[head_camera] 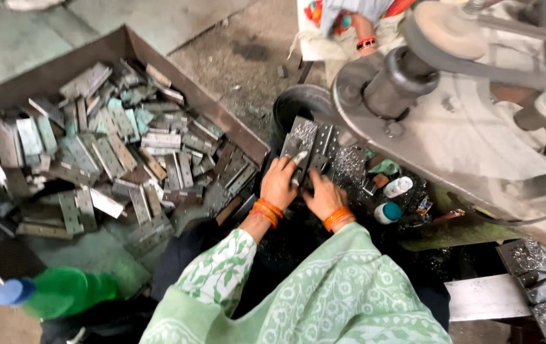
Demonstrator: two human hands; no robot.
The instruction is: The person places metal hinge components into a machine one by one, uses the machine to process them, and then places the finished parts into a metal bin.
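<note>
Hands at work over a stack of flat grey perforated metal hinge plates, which lies just ahead of the wrists at the foot of a large grey belt-driven machine. Left hand, orange bangles at the wrist, fingers curled and closed on the near left edge of the stack. Right hand, same orange bangles, rests against the near right side of the stack; fingers tucked under, so whether it clamps or only presses cannot be told. Both hands touching the plates, close beside each other. Left of the grip: a shallow brown metal bin heaped with loose grey hinge leaves, lying at all angles. Right of the grip, near: two small white bottles, one with a teal cap, among metal shavings. Beyond the stack, a dark round bucket. Behind and left of the left elbow, a green plastic bottle with blue cap, lying on its side. Beyond the machine, another person's wrist with bangles, well apart.
</note>
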